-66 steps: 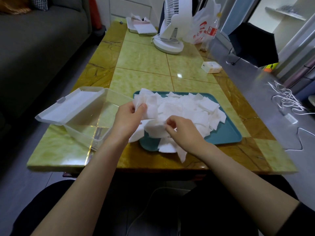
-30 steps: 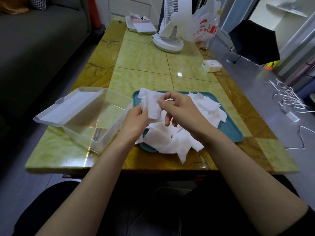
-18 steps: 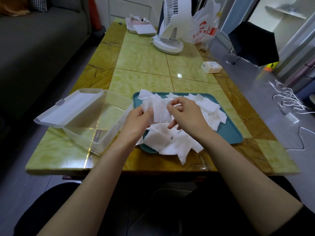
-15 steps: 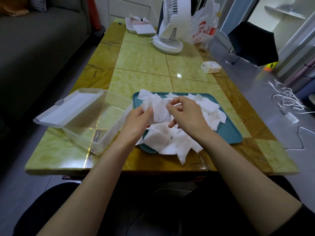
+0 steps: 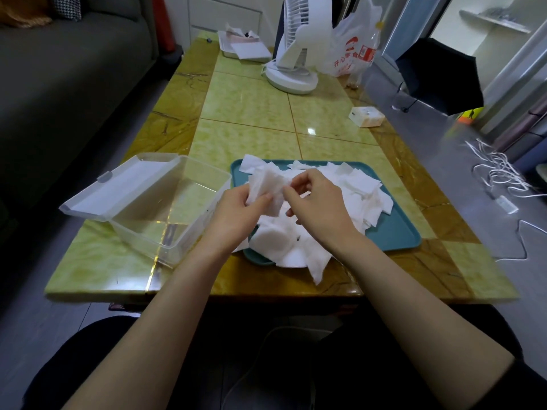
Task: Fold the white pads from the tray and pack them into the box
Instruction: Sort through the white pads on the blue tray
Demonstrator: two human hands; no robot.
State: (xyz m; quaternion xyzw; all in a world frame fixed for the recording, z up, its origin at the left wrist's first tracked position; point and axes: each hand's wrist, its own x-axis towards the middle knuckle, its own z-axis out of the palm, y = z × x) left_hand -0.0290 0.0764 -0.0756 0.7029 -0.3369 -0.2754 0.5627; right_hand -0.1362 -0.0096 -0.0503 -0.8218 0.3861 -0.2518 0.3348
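Observation:
A heap of white pads (image 5: 358, 196) fills a teal tray (image 5: 393, 232) on the green marble table; a few pads hang over the tray's near rim. My left hand (image 5: 236, 217) and my right hand (image 5: 319, 208) both pinch one white pad (image 5: 268, 184), held up above the tray's left part and partly folded. A clear plastic box (image 5: 165, 211) stands just left of the tray, its lid (image 5: 118, 184) swung open to the left. I see nothing inside the box.
A white desk fan (image 5: 296, 51), a white plastic bag (image 5: 349, 45) and a bottle stand at the table's far end, with a white tray of papers (image 5: 242, 48) beside them. A small white box (image 5: 366, 116) sits at the right edge. A grey sofa lies to the left, cables on the floor right.
Both hands lifted one pad off the heap and brought it together between them above the tray's left part. Over the last half second the hands have barely moved.

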